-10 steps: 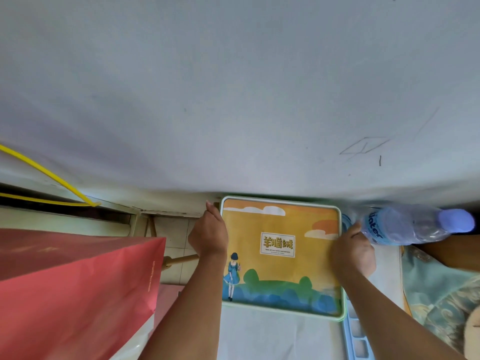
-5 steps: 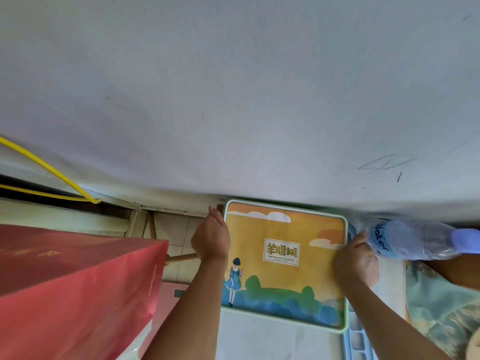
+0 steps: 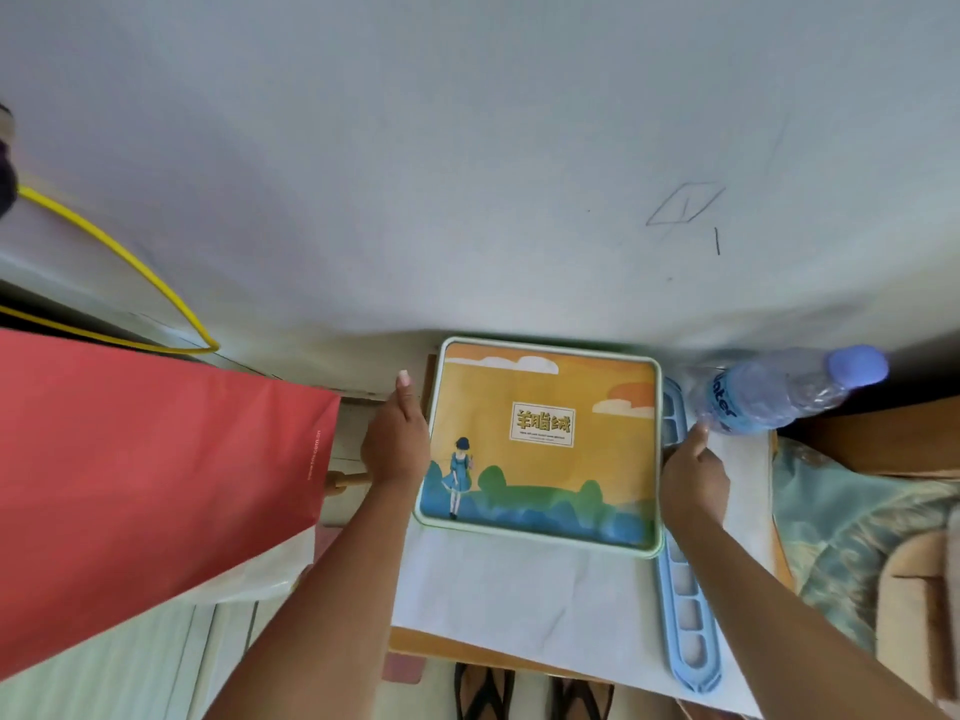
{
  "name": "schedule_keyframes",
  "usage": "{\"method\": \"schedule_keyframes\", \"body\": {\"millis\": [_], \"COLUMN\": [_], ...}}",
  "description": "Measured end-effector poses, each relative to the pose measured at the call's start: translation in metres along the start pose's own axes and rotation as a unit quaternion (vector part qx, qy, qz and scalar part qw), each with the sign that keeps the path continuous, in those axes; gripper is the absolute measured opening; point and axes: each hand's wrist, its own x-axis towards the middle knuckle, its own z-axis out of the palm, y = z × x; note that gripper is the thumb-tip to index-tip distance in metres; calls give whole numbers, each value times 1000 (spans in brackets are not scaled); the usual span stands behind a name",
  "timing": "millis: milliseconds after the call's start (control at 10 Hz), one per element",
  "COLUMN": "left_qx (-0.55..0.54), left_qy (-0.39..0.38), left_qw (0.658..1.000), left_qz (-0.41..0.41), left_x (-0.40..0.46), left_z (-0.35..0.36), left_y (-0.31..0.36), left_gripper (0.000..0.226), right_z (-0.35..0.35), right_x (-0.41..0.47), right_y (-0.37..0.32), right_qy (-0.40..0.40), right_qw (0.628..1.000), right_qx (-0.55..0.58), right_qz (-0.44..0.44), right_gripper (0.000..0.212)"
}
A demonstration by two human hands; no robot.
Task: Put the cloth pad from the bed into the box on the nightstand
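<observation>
Box (image 3: 540, 439), lid shut, sits on the white-covered nightstand (image 3: 519, 589) against the wall. Left hand (image 3: 397, 439) grips its left edge, right hand (image 3: 693, 478) its right edge. Beside it lie a blue tray (image 3: 685, 605) and a water bottle (image 3: 774, 392).

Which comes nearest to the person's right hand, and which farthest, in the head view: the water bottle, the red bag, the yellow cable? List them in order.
Measured from the right hand:
1. Water bottle: lying just beyond the hand's fingertips, at the right.
2. Red bag: across the box, past the left hand, at the left.
3. Yellow cable: far left, beyond the bag, by the wall.
</observation>
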Motion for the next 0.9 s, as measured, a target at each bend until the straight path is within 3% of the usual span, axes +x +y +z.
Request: {"method": "schedule_keyframes", "body": {"millis": [100,300,500,600,700,800,900], "left_qx": [18,8,51,74,126,298,348], "left_qy": [6,28,62,38,-1,-31,-91], "left_qw": [1000,997,995,996,992,944,906], "left_qz": [-17,-70,-52,-28,7,137,222], "left_x": [-28,-47,-41,-45,-44,-50,-67], "left_z": [-5,2,14,9,2,-24,-38], "left_y": [-7,-19,-24,-20,-19,-17,-14], "left_gripper": [69,64,57,56,50,38,35], "right_z": [-1,10,22,14,3,-21,-34], "right_x": [-26,-46,-34,-37,-39,-50,-65], "right_y": [21,42,45,39,36,38,43], "right_qy": [6,53,76,42,-13,-78,-98], "right_qw": [999,994,993,996,994,984,979], "right_qx": [-30,28,11,-42,-99,-159,-179], "right_qz": [14,87,85,67,45,25,5], "right_gripper": [70,65,66,60,54,48,45]}}
